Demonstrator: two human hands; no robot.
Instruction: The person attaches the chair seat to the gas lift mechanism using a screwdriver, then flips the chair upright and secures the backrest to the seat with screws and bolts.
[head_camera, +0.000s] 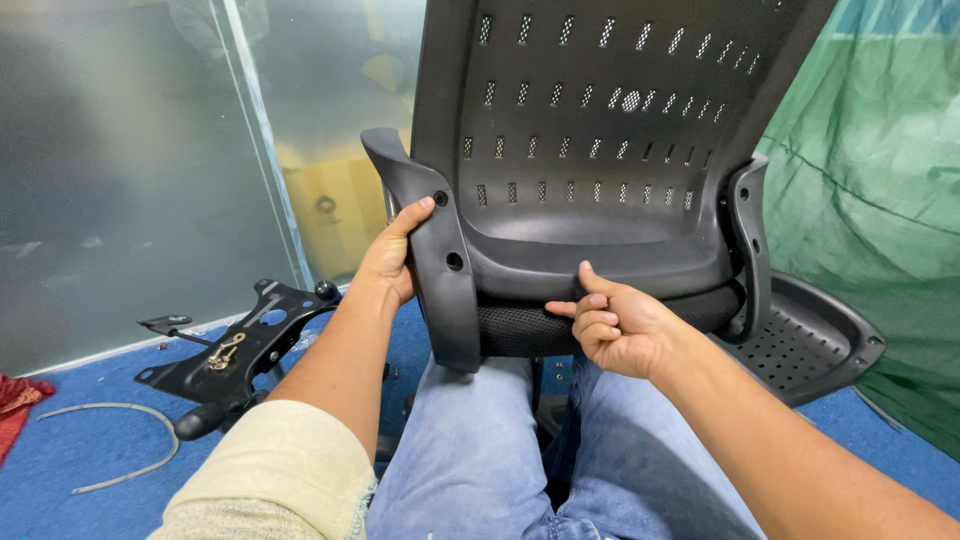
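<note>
A black plastic office-chair backrest with rows of vent slots stands upright on my lap, on my blue jeans. My left hand grips the left armrest bracket of the backrest, thumb near a screw hole. My right hand has its fingers curled and pinches at the lower rim of the backrest, above the black mesh cushion edge. Whether something small sits between those fingers I cannot tell.
A black metal chair tilt mechanism with a lever lies on the blue carpet at left, beside a curved grey strip. A perforated black seat pan lies at right. Frosted glass panels stand behind; green netting hangs at right.
</note>
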